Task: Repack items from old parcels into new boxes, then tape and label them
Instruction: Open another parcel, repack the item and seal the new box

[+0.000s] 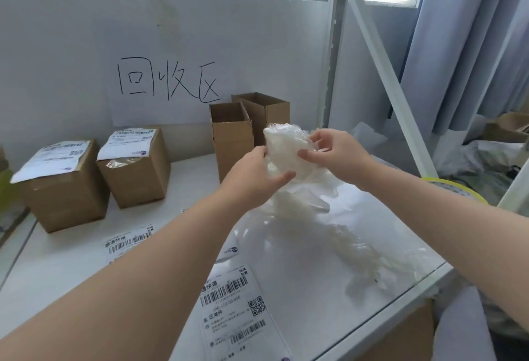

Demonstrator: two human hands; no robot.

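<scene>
A white sheet (137, 114) on the wall (57, 46) bears handwritten 回收区, the shipping label (232, 306) on the table (71, 269) shows 快递 above barcodes, and print on the left sealed box (68, 203) and second sealed box (140, 180) is too blurred to read.

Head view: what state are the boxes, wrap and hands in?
Left box: sealed, labelled.
Second box: sealed, labelled.
Third box: open, upright.
Rear box: open, upright.
Wrap: bunched, held up.
Left hand: grips wrap.
Right hand: pinches wrap.

Parcel packing room, labelled boxes (64, 186), shelving (380, 74)
</scene>
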